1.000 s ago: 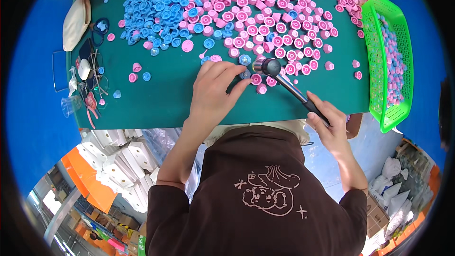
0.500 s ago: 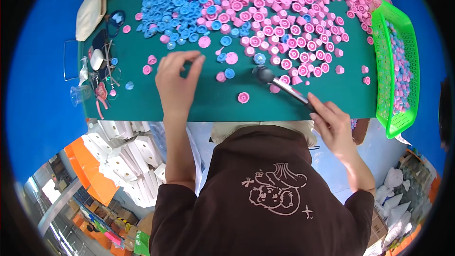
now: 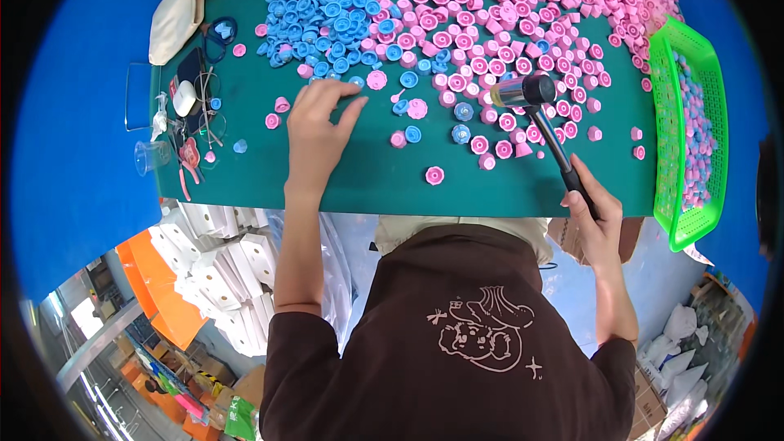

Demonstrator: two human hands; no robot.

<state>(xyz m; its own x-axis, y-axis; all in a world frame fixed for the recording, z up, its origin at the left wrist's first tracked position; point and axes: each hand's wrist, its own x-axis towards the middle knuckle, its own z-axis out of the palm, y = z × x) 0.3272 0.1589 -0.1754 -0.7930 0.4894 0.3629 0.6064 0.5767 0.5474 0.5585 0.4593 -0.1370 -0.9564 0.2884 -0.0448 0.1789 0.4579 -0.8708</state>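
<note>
My right hand [image 3: 598,216] grips the black handle of a mallet [image 3: 555,140]. Its metal-banded head, black at one end and pale yellowish at the other, is raised over the pink pieces. My left hand [image 3: 321,122] is held above the green table, thumb and forefinger parted with nothing seen between them. Its fingertips are by a blue cap [image 3: 357,82] at the edge of the blue pile; whether they touch it I cannot tell. Between my hands lie a blue flower-edged piece [image 3: 461,133], another blue piece [image 3: 464,111] and a lone pink piece [image 3: 434,175].
A heap of blue caps [image 3: 314,12] and a wide spread of pink cup-shaped pieces [image 3: 490,0] cover the far table. A green basket [image 3: 663,139] of small pink and blue parts stands right. Glasses [image 3: 214,126], pliers [image 3: 188,175] and a plastic cup [image 3: 149,158] lie left.
The mallet has swung up and to the right, uncovering a blue flower-edged piece beneath where its head was. My left hand has shifted slightly farther from me. The view has moved a little.
</note>
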